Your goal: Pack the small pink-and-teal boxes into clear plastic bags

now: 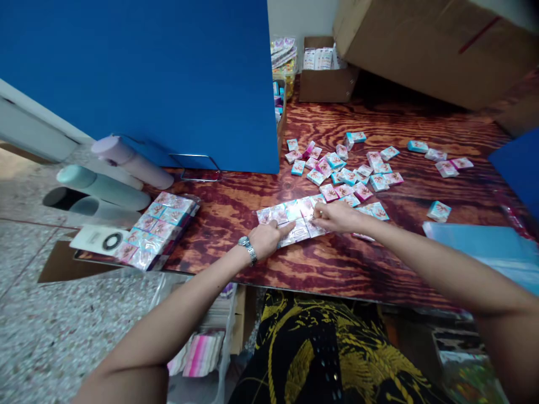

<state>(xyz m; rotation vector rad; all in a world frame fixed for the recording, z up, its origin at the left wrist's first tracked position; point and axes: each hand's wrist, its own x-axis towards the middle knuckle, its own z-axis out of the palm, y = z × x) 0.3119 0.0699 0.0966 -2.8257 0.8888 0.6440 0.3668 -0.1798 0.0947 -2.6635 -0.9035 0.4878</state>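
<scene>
While both hands rest on the desk [337, 269], they press on a clear wrapper [295, 221] holding a flat row of small packets. The left hand [266, 238] lies flat with its forefinger stretched onto the wrapper; the right hand [337, 216] pinches the wrapper's far edge with fingers drawn together. Loose packets [349, 171] lie scattered just beyond, far and right. At the near left edge sits a filled pack [158, 230] of the same packets. A small carton [324, 73] at the far side holds white sachets, beside a blue board [168, 73].
</scene>
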